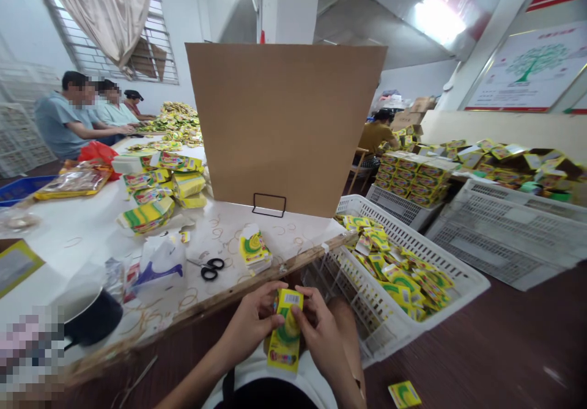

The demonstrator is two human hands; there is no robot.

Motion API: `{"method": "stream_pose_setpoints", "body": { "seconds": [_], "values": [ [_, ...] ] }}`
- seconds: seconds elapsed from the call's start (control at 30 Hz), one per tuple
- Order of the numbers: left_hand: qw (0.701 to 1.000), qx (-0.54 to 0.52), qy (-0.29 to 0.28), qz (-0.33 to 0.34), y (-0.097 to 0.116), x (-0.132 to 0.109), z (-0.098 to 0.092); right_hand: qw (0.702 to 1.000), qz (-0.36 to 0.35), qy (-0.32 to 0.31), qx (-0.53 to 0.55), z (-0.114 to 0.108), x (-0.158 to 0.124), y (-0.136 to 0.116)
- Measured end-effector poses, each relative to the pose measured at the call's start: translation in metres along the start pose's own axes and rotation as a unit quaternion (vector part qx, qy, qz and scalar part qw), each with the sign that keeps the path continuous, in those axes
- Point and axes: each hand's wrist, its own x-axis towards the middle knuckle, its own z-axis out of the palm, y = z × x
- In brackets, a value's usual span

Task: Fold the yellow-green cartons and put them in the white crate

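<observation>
Both of my hands hold one yellow and green packet (285,333) upright over my lap, just below the table's front edge. My left hand (251,322) grips its left side with thumb and fingers closed on it. My right hand (321,331) pinches its right side near the top. A small stack of similar packets (254,249) lies on the white table (87,228) above my hands, with black scissors (210,268) to its left.
A brown cardboard sheet (284,125) stands on the table. A white crate (440,274) of packets sits at my right, with more crates and packed boxes (413,180) beyond. Several people sit at the far left (68,118). One packet (404,394) lies on the floor.
</observation>
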Motion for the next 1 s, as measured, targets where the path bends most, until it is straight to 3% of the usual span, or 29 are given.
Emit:
{"method": "stream_pose_setpoints", "body": {
  "seconds": [0.07,0.1,0.2,0.27,0.37,0.5,0.77,0.87,0.93,1.0],
  "values": [
    [0.999,0.033,0.005,0.014,-0.005,0.005,-0.001,0.997,0.032,0.042,0.048,-0.004,0.002,0.004],
    [0.997,0.067,0.018,0.031,-0.007,0.009,-0.004,0.991,0.034,0.103,0.072,-0.008,0.004,0.006],
    [0.957,0.254,0.112,0.089,-0.016,0.029,-0.022,0.925,-0.040,0.342,0.158,-0.029,0.012,0.008],
    [0.919,0.344,0.173,0.085,-0.022,0.045,-0.039,0.893,-0.093,0.397,0.193,-0.041,0.017,0.009],
    [0.904,0.378,0.188,0.071,-0.031,0.066,-0.063,0.913,-0.054,0.346,0.210,-0.042,0.019,0.015],
    [0.893,0.416,0.166,0.037,-0.036,0.077,-0.080,0.933,0.037,0.270,0.233,-0.026,0.014,0.028],
    [0.883,0.450,0.128,0.021,-0.012,0.079,-0.096,0.944,0.067,0.235,0.221,-0.016,0.011,0.023],
    [0.872,0.462,0.159,0.043,-0.002,0.072,-0.090,0.950,0.070,0.216,0.215,-0.008,0.009,0.018],
    [0.862,0.468,0.183,0.070,0.001,0.060,-0.074,0.957,0.078,0.185,0.210,-0.002,0.006,0.016],
    [0.861,0.468,0.166,0.112,0.003,0.042,-0.051,0.963,0.091,0.138,0.214,0.004,0.004,0.015]
  ]
}}
